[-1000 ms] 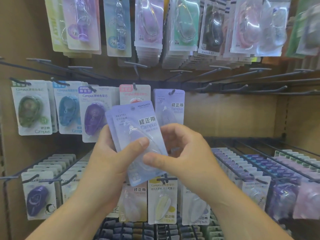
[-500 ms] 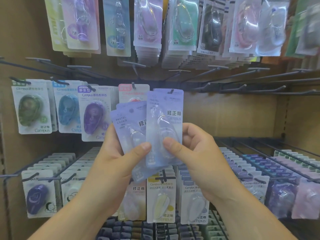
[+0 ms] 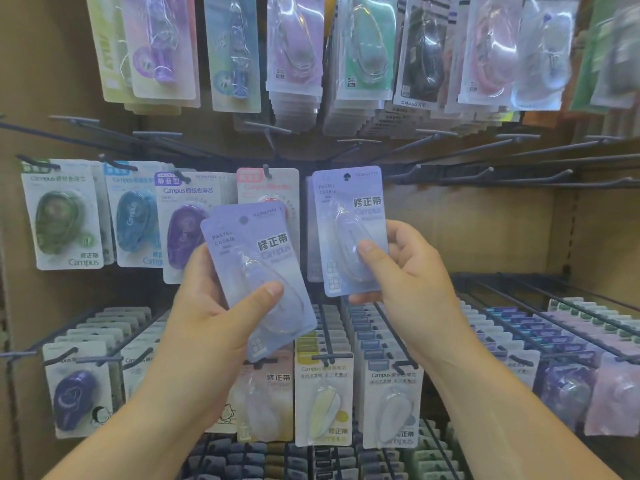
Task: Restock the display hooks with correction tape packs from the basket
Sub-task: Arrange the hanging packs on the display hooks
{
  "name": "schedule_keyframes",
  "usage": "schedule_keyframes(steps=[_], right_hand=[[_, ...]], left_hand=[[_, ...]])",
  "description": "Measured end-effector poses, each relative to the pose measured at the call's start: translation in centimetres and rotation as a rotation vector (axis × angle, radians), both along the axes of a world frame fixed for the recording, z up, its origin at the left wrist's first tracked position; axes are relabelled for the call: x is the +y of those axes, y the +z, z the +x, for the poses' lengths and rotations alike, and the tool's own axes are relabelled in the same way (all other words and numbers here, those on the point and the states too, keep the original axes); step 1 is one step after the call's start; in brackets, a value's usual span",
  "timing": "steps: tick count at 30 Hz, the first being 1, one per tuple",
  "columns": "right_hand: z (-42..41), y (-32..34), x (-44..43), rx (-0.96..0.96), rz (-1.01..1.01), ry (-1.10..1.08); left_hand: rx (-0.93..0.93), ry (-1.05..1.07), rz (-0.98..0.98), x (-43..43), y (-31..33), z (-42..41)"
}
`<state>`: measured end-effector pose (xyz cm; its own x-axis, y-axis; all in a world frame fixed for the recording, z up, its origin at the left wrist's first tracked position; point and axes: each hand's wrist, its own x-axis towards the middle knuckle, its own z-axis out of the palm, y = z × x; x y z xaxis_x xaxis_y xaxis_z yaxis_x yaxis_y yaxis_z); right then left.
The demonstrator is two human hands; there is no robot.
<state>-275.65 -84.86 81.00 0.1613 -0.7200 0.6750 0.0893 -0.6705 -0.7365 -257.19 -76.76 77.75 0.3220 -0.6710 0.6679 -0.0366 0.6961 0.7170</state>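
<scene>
- A small stack of lavender correction tape packs (image 3: 258, 271) is gripped by the left hand (image 3: 207, 327): the thumb is pressed across the front blister and the fingers are curled behind the cards. The stack is tilted, its top leaning toward 11 o'clock.
- At least two cards can be made out in that stack from the offset top edges; the exact count cannot be told.
- A single lavender pack (image 3: 349, 230) is pinched by the right hand (image 3: 412, 289), thumb on the blister and fingers behind. It is held nearly upright, at 1 o'clock from the left-hand stack and apart from it.
- The round hang hole at the top of the single pack is seen just beside the tip of a middle-row hook (image 3: 266, 169) area; whether the hole is on a hook cannot be told.
- On the middle row, at 9 to 10 o'clock from the hands, a green pack (image 3: 60, 216), a blue pack (image 3: 133, 220) and a purple pack (image 3: 183, 233) are hung side by side.
- To the right, at 2 to 3 o'clock, the empty hooks (image 3: 502, 174) are seen bare.
- The lower hooks (image 3: 329, 355), at 6 o'clock, are filled with deep rows of packs.
- The upper row, at 12 o'clock, is filled with thick bundles of packs (image 3: 367, 46).
</scene>
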Motion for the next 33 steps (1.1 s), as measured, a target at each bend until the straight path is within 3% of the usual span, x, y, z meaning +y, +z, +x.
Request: schedule_keyframes(steps=[6,13,24,29,31,33], right_hand=[[0.3,-0.3,-0.6,0.026,-0.016,-0.062],[0.6,0.4,-3.0,0.222,-0.101,-0.324],[0.9,1.2,-4.6,0.278,-0.011,-0.316],[-0.1,0.7,-3.3,0.257,-0.032,-0.505],[-0.5,0.5,-1.9,0.183,-0.102,-0.475],[-0.6,0.3,-0.2,0.12,-0.136,-0.273]], left_hand=[[-0.005,0.014,0.002,0.2,-0.2,0.3],[-0.055,0.046,0.01,0.6,0.0,0.4],[-0.049,0.043,0.005,1.0,0.0,0.7],[-0.078,0.047,0.025,0.9,0.3,0.8],[-0.082,0.028,0.004,0.6,0.6,0.7],[-0.08,-0.016,-0.012,0.3,0.8,0.3]])
